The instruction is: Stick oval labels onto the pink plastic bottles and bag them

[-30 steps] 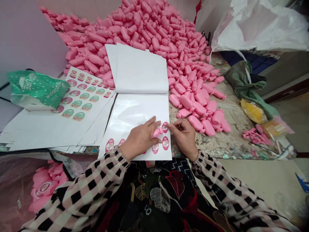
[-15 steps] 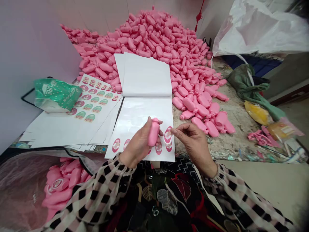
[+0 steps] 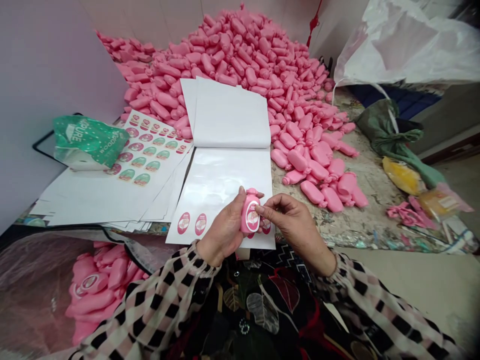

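A small pink plastic bottle (image 3: 245, 225) rests upright in my left hand (image 3: 226, 231), whose fingers wrap round it. On the bottle's front lies an oval pink-and-white sticker (image 3: 252, 216). My right hand (image 3: 294, 222) pinches the sticker's right edge between thumb and forefinger, up against the bottle. Whether the whole sticker lies flat cannot be made out. Beneath both hands is a white sticker sheet (image 3: 228, 172), with a row of oval stickers along its near edge, partly hidden by my left hand and the bottle.
A large heap of pink bottles (image 3: 240, 55) covers the back of the table. Printed sticker sheets (image 3: 90, 200) lie at the left under a green plastic bag (image 3: 88, 140). Below left, a clear bag (image 3: 33, 290) holds more bottles. A yellow packet (image 3: 403, 175) lies at the right.
My right hand has brought the sticker left onto the bottle's front; before, it was held apart beside the bottle. My left hand has shifted slightly right with the bottle.
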Tool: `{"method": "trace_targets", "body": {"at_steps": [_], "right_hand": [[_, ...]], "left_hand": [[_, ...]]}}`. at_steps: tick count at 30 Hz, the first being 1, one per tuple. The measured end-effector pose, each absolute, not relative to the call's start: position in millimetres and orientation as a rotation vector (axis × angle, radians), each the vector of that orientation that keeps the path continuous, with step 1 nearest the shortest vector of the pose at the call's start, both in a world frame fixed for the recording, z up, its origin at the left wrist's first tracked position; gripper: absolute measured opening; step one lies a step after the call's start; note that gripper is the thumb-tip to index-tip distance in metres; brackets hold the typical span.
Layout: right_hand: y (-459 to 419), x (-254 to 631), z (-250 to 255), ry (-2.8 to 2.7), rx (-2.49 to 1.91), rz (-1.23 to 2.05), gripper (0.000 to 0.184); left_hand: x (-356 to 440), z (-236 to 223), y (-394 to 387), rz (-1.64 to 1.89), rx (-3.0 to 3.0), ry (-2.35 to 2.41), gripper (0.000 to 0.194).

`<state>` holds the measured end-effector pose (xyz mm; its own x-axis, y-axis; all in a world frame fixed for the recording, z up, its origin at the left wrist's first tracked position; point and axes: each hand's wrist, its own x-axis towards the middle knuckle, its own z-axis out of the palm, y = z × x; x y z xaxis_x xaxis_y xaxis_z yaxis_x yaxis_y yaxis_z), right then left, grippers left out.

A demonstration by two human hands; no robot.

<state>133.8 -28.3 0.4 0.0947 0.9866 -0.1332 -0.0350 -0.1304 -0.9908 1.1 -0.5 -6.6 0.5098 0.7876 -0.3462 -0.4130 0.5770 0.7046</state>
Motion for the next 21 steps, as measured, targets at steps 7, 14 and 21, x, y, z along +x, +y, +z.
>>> {"method": "trace_targets", "body": {"at_steps": [7, 14, 21], "right_hand": [[-26.6, 132.8, -2.4, -1.018, -1.317, 1.285, 0.021], [-25.6, 132.8, -4.2, -1.017, -1.329, 1.292, 0.024], [-32.8, 133.7, -4.9, -1.258, -1.490, 1.073, 0.025]], "left_hand": [[0.2, -9.2, -0.4, 0.767, 0.627, 0.724, 0.054], [0.0, -10.2, -1.2, 0.767, 0.652, 0.743, 0.052], [1.4, -12.9, -2.1, 0.794, 0.668, 0.714, 0.049]]}}
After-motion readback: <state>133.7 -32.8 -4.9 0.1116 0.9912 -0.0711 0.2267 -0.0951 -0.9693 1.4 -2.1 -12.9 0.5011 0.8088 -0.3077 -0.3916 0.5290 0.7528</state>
